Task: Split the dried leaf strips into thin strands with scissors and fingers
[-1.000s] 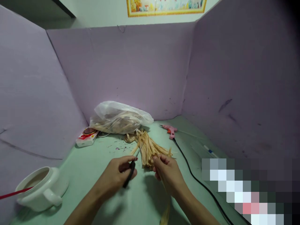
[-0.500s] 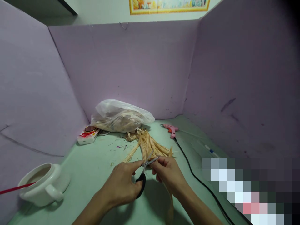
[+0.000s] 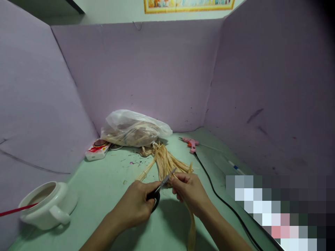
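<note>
My left hand [image 3: 138, 202] is closed round the black handles of a pair of scissors [image 3: 164, 182]. The blades lie together and point up and to the right, with their tips close to my right fingertips. In a pinch, my right hand [image 3: 190, 190] holds a straw-coloured raffia strip [image 3: 192, 226], whose long end hangs down past the wrist. Just beyond both hands, a fanned bundle of raffia [image 3: 166, 158] rests on the table. Its far end is gathered near a braided piece [image 3: 148, 150].
At the back lies a clear plastic bag [image 3: 133, 129] of fibre, beside a white-and-red box [image 3: 96, 153]. A pink glue gun [image 3: 191, 143] with a black cord [image 3: 217, 195] is to the right. A white pot [image 3: 47, 209] with a red stick stands left. Purple panels [image 3: 141, 69] enclose the table.
The scissor blades were spread around the strip and have now closed. My left hand has tilted the scissors further to the right. My right hand keeps its pinch.
</note>
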{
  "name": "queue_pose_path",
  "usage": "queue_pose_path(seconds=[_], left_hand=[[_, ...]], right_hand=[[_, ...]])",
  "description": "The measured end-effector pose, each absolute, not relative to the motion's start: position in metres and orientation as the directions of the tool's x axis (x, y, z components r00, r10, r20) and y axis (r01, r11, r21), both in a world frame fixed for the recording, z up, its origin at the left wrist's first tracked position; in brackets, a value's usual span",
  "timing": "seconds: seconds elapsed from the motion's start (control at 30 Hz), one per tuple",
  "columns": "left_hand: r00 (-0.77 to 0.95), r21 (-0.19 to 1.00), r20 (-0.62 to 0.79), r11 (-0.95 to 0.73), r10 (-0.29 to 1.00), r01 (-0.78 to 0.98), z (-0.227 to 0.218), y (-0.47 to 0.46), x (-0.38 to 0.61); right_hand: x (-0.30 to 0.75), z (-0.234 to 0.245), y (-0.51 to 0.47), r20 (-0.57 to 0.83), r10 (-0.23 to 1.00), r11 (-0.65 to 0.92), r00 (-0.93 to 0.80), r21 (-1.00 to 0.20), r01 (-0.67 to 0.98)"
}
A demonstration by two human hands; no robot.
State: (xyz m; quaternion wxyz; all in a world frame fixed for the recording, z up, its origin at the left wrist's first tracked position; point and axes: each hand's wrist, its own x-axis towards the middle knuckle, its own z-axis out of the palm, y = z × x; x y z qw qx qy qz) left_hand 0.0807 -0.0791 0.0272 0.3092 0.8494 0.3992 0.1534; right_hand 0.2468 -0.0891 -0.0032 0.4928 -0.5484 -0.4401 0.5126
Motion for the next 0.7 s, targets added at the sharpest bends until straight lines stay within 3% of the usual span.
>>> queue_pose_path(seconds=[0.13, 0.23, 0.3, 0.4, 0.47, 0.5, 0.63, 0.7], left_hand=[[0.662, 0.729, -0.007, -0.449, 0.75, 0.517, 0.023, -0.075, 0.082], [0.577, 0.746, -0.003, -0.382, 0.817, 0.546, 0.019, -0.065, 0.078], [0.431, 0.656, 0.02, -0.337, 0.902, 0.675, 0.017, -0.054, 0.069], [0.116, 0.306, 0.04, -0.123, 0.992, 0.944, 0.013, -0.032, 0.044], [-0.039, 0.086, 0.05, 0.035, 0.998, 0.996, 0.008, -0.018, 0.023], [-0.07, 0.03, 0.051, 0.068, 0.996, 0.997, 0.005, -0.011, 0.013], [-0.066, -0.013, 0.046, 0.066, 0.997, 0.998, -0.002, 0.002, -0.007], [-0.053, 0.025, 0.098, 0.051, 0.994, 0.998, 0.004, -0.006, 0.002]], right_hand=[[0.248, -0.001, -0.09, -0.148, 0.986, -0.146, 0.08, -0.989, -0.036], [0.247, 0.001, -0.09, -0.177, 0.982, -0.169, 0.071, -0.98, -0.102], [0.246, 0.002, -0.091, -0.227, 0.972, -0.213, 0.065, -0.962, -0.173], [0.243, 0.002, -0.091, -0.309, 0.949, -0.282, 0.055, -0.917, -0.283], [0.24, 0.001, -0.091, -0.336, 0.941, -0.309, 0.036, -0.897, -0.315], [0.238, 0.002, -0.092, -0.346, 0.938, -0.321, 0.024, -0.891, -0.32], [0.231, 0.003, -0.093, -0.386, 0.923, -0.367, -0.003, -0.875, -0.316], [0.228, 0.002, -0.094, -0.39, 0.921, -0.369, 0.001, -0.872, -0.321]])
